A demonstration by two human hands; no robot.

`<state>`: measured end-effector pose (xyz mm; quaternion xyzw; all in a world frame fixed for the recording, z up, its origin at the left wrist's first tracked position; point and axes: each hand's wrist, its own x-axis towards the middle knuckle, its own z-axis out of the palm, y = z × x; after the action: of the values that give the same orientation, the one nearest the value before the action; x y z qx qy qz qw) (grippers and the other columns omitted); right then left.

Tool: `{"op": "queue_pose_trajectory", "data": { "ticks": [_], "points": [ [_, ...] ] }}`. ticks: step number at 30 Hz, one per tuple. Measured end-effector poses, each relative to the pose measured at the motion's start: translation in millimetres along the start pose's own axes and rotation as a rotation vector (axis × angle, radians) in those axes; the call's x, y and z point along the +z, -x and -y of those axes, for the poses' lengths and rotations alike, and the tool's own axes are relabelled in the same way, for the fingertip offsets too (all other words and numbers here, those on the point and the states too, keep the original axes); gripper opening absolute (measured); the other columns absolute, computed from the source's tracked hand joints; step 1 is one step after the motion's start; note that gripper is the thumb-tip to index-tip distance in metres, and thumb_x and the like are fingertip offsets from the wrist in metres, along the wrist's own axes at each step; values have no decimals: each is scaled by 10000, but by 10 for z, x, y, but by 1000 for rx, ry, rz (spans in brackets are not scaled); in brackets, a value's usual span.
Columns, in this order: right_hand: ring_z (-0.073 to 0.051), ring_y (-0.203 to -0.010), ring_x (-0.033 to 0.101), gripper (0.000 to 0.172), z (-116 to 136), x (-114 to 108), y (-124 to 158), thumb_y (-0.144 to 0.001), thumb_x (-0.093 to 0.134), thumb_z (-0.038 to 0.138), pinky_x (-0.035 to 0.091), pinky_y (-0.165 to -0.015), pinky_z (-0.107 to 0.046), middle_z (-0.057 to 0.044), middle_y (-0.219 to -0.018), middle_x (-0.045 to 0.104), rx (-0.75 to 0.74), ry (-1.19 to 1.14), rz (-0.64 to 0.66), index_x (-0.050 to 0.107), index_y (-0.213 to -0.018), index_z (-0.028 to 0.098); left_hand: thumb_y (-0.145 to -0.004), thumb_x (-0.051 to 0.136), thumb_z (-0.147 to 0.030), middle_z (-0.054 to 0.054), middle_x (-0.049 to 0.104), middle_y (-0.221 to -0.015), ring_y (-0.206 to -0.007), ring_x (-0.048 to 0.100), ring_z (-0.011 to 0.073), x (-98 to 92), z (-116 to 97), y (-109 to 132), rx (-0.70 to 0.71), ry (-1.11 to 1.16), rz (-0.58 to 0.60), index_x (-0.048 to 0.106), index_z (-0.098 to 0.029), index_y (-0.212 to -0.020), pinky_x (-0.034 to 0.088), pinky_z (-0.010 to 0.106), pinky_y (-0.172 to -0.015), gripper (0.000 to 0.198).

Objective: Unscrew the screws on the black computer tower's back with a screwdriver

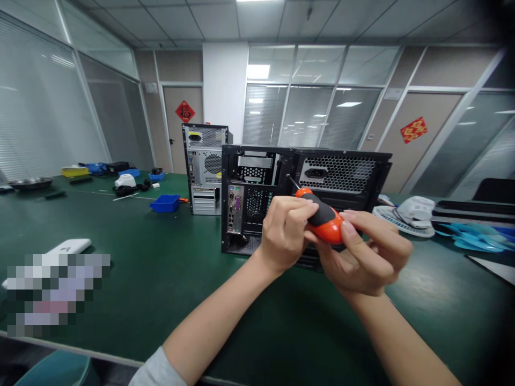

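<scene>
An orange and black screwdriver (321, 213) is gripped in both of my hands. Its thin shaft points up and left to the back of a black computer case (261, 244), near the edge of the power supply (338, 174); whether the tip sits in a screw I cannot make out. My left hand (286, 233) is closed around the front of the handle. At the handle's rear end, the fingers of my right hand (366, 249) pinch the orange butt. The case stands with its rear panel towards me, ports (234, 209) at its left, partly hidden by my hands.
A second computer tower (205, 171) stands behind, to the left. On the green table (161, 289) lie a blue tray (164, 203), a white device (72, 246), a white fan part (414, 214) and blue fan blades (475, 237). A teal bin (56, 370) is below the front edge.
</scene>
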<state>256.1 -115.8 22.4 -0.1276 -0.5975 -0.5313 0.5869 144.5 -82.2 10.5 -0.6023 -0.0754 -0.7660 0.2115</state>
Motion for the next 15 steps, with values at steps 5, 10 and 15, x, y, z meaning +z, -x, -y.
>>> {"op": "queue_pose_trajectory", "data": {
  "ticks": [5, 10, 15],
  "points": [
    [-179, -775, 633, 386, -12, 15, 8, -800, 635, 254, 551, -636, -308, -58, -943, 573, -61, 5, 9, 528, -1164, 178, -883, 553, -232, 42, 612, -875, -853, 607, 132, -30, 3, -46, 41, -28, -6, 530, -155, -1010, 547, 258, -723, 150],
    [-202, -801, 636, 445, -8, 22, 28, -777, 589, 188, 551, -640, -323, -88, -985, 577, -44, -41, -14, 524, -1213, 127, -847, 600, -191, 29, 626, -890, -853, 621, 127, -28, 10, -47, 35, -38, 5, 549, -171, -1037, 553, 248, -728, 198],
    [-192, -772, 638, 452, -16, 12, 18, -775, 575, 176, 555, -635, -317, -79, -988, 580, -33, -30, -15, 517, -1224, 157, -857, 586, -184, 31, 637, -922, -890, 632, 132, -25, 0, -52, 24, -20, 19, 545, -180, -1076, 562, 256, -751, 222]
  ]
}}
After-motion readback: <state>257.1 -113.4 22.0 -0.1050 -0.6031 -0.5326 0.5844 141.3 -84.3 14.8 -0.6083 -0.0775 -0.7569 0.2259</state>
